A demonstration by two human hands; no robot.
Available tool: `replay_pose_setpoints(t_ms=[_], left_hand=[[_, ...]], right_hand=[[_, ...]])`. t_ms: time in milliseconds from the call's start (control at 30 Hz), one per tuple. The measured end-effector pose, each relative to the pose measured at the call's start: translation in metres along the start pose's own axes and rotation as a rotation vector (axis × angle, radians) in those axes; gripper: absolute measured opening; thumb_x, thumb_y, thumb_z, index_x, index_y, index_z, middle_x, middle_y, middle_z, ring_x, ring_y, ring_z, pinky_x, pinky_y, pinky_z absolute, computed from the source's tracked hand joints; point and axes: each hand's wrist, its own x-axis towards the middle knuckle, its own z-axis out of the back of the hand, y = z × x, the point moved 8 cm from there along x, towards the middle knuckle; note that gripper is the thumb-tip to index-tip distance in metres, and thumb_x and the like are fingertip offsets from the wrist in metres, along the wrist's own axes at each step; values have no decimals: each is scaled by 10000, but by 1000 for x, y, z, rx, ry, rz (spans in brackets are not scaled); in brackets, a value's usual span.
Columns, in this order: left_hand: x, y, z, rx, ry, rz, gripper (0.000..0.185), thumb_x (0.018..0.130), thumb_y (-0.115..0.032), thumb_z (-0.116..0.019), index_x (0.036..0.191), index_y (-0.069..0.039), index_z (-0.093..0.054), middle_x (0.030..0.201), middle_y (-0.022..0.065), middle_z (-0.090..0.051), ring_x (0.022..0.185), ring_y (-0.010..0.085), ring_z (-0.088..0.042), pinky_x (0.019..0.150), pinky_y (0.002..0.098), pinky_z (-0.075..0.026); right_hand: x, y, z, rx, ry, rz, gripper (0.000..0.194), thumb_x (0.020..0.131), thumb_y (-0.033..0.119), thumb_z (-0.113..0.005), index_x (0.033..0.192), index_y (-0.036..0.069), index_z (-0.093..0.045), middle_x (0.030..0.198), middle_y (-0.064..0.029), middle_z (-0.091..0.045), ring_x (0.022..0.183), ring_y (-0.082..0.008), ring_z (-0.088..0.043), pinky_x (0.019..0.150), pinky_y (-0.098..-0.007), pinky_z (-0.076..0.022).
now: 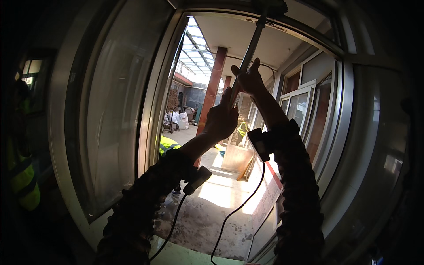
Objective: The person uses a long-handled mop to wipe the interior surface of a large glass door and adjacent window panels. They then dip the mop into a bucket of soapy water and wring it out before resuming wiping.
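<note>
Both arms reach up in front of a doorway. My left hand [221, 122] is wrapped around the lower part of a metal pole [252, 44]. Higher on the same pole is my right hand [250, 79], with its thumb and a finger standing out along the sides. A dark, bristly head [271, 7], seemingly a brush, tops the pole at the upper picture edge. It overlaps the top bar of the metal door frame [299, 32]; whether it touches the bar or the glass above cannot be told. The pole's lower end is hidden by my left hand.
Glazed panels [112, 99] flank the opening. Small devices [197, 180] with cables sit at both wrists. Beyond are a red column [213, 89], an open window [298, 99], a leaning board [236, 158], white sacks [184, 120], and people in yellow vests [169, 144].
</note>
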Motion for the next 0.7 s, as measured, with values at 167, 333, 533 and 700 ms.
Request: replay_pose_setpoints(t_ms=[167, 333, 533, 700], left_hand=[[7, 29, 20, 79, 9, -100, 547, 898, -184, -476, 1385, -28, -281, 1366, 250, -405, 835, 414, -625, 719, 462, -534], [2, 60, 42, 159, -101, -258, 601, 883, -193, -500, 1411, -60, -243, 1199, 259, -520, 706, 414, -625, 629, 491, -520], [-18, 110, 66, 73, -21, -66, 607, 890, -181, -491, 1429, -63, -236, 1388, 192, -416, 744, 398, -632, 618, 469, -517], [-35, 132, 84, 160, -85, -82, 618, 916, -207, -500, 1453, -91, -220, 1272, 205, -528, 754, 383, -634, 630, 446, -526]], right_hand=[[14, 7, -53, 60, -7, 117, 1011, 751, 93, -550, 1407, -31, 208, 678, -230, -620, 575, -339, -648, 534, -402, -541], [6, 16, -88, 111, -21, 123, 1004, 726, 22, -521, 1407, -26, 216, 652, -224, -609, 511, -333, -622, 490, -388, -538], [-10, 24, -145, 292, 15, 143, 996, 795, -33, -502, 1431, 136, 245, 682, -227, -616, 486, -305, -631, 433, -386, -545], [-14, 25, -183, 193, -46, 187, 940, 735, 30, -553, 1418, -20, 92, 578, -182, -592, 500, -295, -623, 433, -378, -501]])
